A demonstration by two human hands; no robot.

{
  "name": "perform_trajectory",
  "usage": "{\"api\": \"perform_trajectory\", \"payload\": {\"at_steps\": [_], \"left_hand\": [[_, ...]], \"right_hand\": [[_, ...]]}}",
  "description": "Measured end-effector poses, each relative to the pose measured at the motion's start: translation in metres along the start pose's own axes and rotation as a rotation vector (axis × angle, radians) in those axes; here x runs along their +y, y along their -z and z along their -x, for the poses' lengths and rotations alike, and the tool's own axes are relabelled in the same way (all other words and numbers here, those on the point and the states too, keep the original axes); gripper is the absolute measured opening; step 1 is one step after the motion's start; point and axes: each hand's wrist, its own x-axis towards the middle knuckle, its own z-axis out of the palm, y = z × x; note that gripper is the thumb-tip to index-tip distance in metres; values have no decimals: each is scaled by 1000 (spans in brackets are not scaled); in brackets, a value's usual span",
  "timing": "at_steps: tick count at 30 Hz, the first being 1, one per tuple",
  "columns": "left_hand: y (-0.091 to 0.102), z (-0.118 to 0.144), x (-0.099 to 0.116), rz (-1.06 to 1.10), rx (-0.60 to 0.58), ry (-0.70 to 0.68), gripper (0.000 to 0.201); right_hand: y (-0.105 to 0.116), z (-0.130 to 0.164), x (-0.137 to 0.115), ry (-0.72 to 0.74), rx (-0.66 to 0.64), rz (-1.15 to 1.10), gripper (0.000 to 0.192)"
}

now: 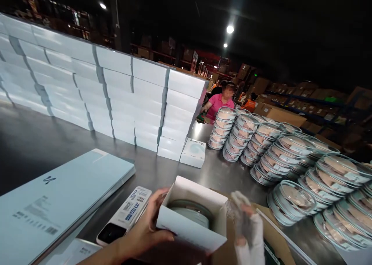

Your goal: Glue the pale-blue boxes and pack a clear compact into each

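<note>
Nearest the camera, the left hand [145, 230] grips the side of a small open white box [193, 214], fingers curled around its wall and thumb along the front flap, which steadies the box with its mouth up. Inside sits a round container with a clear lid [190, 214], low in the box. The right hand [247, 228], blurred and wrapped in pale fabric, hovers just beside the box's right edge; whether its fingers are clenched or loose cannot be told. Left of the box lie a handheld device with a label [124, 216] and a flat pale-blue carton [61, 195] on the metal table [162, 168]. To the right, stacks of round lidded containers [287, 160] crowd the table, close at hand. Farther off, a single closed small box [193, 152] rests against a long wall of stacked white boxes [116, 94]. Beyond, a person in a pink shirt [219, 102] works among dim shelves.
</note>
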Motion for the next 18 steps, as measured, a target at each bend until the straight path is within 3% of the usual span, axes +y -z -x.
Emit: {"api": "perform_trajectory", "payload": {"at_steps": [3, 6, 9, 12, 15, 18], "left_hand": [[4, 2, -5, -103, -70, -141, 72], [0, 2, 7, -172, -182, -138, 68], [-11, 6, 24, -173, -25, -63, 60], [-19, 10, 34, -179, 104, 32, 45], [-15, 9, 37, -253, 37, 93, 38], [2, 3, 36, -327, -121, 133, 37]], "right_hand": [[-20, 29, 9, -62, -91, 18, 69], [-44, 42, -3, -242, -20, 23, 59], [-60, 44, -17, -381, 25, 81, 62], [-67, 42, -23, -394, 6, 146, 75], [-48, 37, -22, -372, 57, 167, 76], [14, 38, -15, -346, 152, 420, 71]]}}
